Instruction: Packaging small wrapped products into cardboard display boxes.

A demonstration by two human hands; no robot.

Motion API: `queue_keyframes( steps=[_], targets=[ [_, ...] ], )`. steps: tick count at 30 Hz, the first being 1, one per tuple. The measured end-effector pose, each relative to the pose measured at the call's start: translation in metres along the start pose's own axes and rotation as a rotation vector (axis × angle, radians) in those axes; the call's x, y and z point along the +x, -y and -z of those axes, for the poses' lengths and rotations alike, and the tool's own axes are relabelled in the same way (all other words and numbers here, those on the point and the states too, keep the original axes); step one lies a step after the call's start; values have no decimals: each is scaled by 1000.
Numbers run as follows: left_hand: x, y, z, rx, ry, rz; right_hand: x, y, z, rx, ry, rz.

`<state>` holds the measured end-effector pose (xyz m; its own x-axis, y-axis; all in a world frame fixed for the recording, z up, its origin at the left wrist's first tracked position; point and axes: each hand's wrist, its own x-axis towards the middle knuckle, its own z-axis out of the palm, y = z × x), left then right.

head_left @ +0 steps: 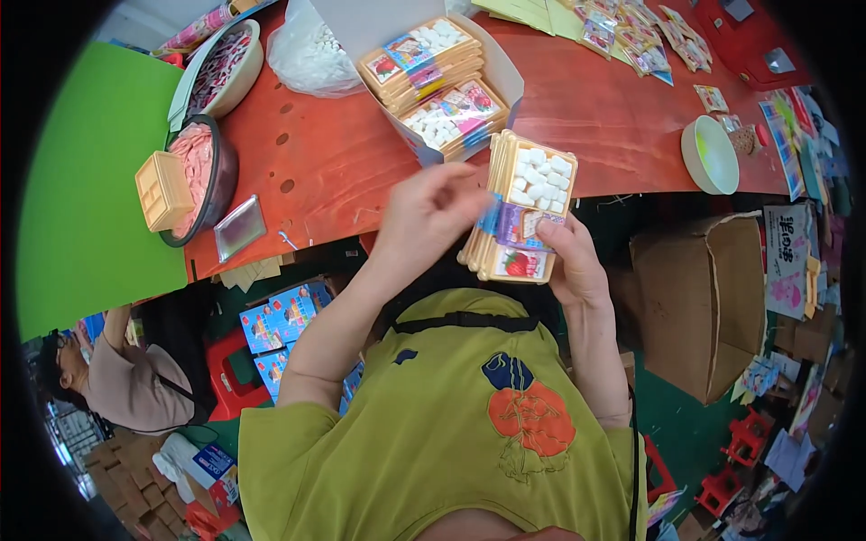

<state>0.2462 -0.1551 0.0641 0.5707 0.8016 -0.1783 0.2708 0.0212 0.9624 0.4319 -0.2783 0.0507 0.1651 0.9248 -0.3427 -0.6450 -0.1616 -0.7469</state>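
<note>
My right hand (575,257) grips a stack of shallow cream trays (545,178) from its right side, thumb on the front. White marshmallows fill the upper part of the top tray, and a strawberry picture shows at its lower end. A blue and purple paper band (525,225) crosses the middle. Beside the stack's left edge is my left hand (431,221), fingers loosely curled and a little blurred. It appears to hold nothing; whether its fingertips touch the stack is unclear. Beyond, an open white carton (507,72) contains more banded stacks (451,115).
The red table (343,171) carries a bag of marshmallows (316,54), a dark basin (225,176) with pink packets, and a white bowl (710,155). A cardboard box (663,307) stands on the floor at right. Another person (144,383) is at lower left.
</note>
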Motion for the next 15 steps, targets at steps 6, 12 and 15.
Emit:
queue_keyframes(
  steps=[6, 12, 15],
  targets=[
    [26, -16, 27, 830, -327, -886, 24, 6, 0, 247, 240, -95],
    [31, 1, 39, 806, -291, -911, 66, 3, -9, 491, 216, -162],
    [34, 6, 45, 765, -273, -945, 82, 1, -14, 484, 130, -168]
  ],
)
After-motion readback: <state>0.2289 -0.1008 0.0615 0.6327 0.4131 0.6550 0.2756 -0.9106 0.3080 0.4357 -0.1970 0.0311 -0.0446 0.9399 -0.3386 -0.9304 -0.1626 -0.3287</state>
